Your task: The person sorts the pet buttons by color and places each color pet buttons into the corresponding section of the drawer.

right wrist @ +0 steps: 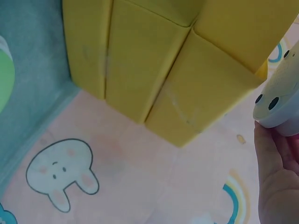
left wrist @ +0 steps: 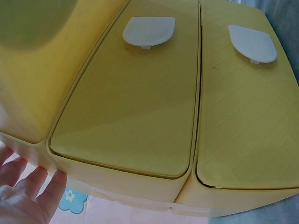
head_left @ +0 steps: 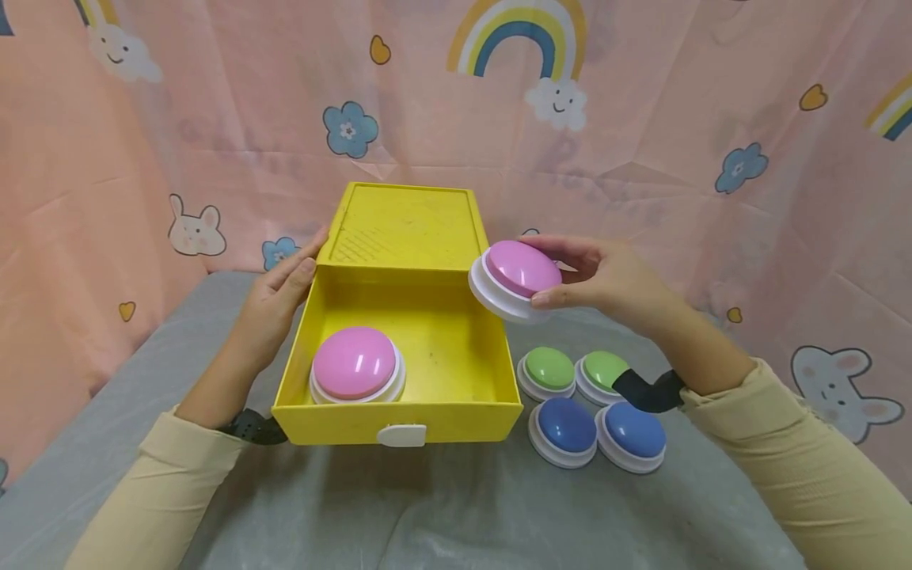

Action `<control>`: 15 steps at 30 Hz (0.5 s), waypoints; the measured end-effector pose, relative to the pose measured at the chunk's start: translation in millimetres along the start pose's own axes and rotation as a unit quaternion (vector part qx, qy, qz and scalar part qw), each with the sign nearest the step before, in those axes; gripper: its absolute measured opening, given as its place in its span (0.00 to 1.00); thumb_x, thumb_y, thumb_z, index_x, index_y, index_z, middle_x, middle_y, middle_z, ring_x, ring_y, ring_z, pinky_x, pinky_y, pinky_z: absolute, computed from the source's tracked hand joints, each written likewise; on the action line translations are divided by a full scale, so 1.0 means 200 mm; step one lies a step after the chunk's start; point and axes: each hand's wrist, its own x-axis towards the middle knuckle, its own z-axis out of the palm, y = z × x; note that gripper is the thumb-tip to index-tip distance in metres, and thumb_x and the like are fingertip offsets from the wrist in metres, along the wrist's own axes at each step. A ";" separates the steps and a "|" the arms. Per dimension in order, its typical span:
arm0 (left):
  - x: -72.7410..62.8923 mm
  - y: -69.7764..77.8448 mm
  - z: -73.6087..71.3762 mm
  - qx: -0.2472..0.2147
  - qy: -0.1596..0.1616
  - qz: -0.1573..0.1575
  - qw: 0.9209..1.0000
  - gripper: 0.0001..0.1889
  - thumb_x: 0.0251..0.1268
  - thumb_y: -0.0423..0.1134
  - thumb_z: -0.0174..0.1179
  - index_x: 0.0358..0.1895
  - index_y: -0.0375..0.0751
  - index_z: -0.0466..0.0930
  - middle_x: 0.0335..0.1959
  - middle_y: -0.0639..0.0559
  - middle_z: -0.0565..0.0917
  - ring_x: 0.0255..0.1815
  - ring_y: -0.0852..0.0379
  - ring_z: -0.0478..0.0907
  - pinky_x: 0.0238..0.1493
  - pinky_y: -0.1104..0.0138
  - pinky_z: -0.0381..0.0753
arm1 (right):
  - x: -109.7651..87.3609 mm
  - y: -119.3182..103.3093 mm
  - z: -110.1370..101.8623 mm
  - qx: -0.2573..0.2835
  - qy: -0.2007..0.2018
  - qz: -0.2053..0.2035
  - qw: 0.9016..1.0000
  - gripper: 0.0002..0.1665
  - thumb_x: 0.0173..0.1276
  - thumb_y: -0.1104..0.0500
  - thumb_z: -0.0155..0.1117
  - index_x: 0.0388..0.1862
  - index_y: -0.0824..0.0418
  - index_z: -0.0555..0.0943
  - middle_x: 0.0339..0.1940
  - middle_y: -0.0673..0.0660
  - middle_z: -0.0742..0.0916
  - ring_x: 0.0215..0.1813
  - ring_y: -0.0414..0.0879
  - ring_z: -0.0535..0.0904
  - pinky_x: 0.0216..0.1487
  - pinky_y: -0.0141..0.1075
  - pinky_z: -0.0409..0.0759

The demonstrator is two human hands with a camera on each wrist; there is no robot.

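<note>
A yellow drawer cabinet (head_left: 409, 226) stands with its top drawer (head_left: 328, 426) pulled out. Inside that drawer, at the left, sits a pink push-button buzzer (head_left: 355, 362) on a white base. My left hand (head_left: 274, 305) rests against the cabinet's left side, fingers fairly straight; the left wrist view shows its fingertips on the yellow edge. Above the drawer's right wall, my right hand (head_left: 609, 281) grips a second pink buzzer (head_left: 523, 267), tilted, between thumb and fingers. The right wrist view catches that buzzer's white underside (right wrist: 280, 105) with dark holes.
Two green buzzers (head_left: 549, 368) and two blue buzzers (head_left: 566, 425) sit on the grey-covered table (head_left: 342, 514), right of the drawer. Two closed lower drawers with white handles (left wrist: 149, 31) show in the left wrist view. A pink patterned curtain (head_left: 271, 95) hangs behind.
</note>
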 end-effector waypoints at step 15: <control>0.00 0.00 0.00 -0.001 0.001 0.003 1.000 0.26 0.81 0.50 0.42 0.78 0.54 0.58 0.82 0.52 0.54 0.82 0.53 0.51 0.79 0.47 0.56 | 0.01 -0.06 0.07 0.014 -0.015 -0.021 1.000 0.39 0.61 0.54 0.75 0.71 0.47 0.74 0.67 0.52 0.79 0.65 0.50 0.79 0.56 0.32 0.84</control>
